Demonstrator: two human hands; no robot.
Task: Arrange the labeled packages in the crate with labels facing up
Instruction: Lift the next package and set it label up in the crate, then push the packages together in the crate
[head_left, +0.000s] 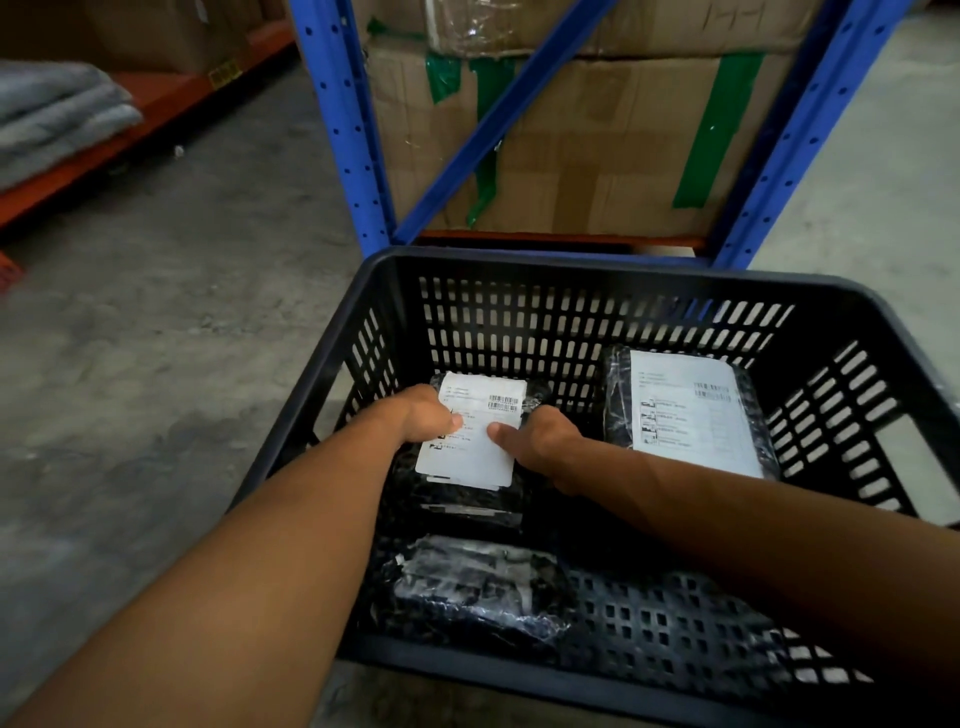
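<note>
A dark slotted plastic crate (519, 267) stands on the floor below me. Inside at the far left, a black package with a white label facing up (475, 457) is gripped from both sides: my left hand (423, 415) holds its left edge, my right hand (540, 441) its right edge. A second black package (691, 410) lies at the far right with its white label up. A third black package (478, 587) lies near the front left, shiny wrap showing and no label visible. Another dark package seems to lie under the held one.
A blue steel rack (343, 124) with taped cardboard boxes (582, 145) rises just behind the crate. Grey folded fabric (57, 114) sits on an orange low shelf at the left. Concrete floor (156, 338) surrounds the crate.
</note>
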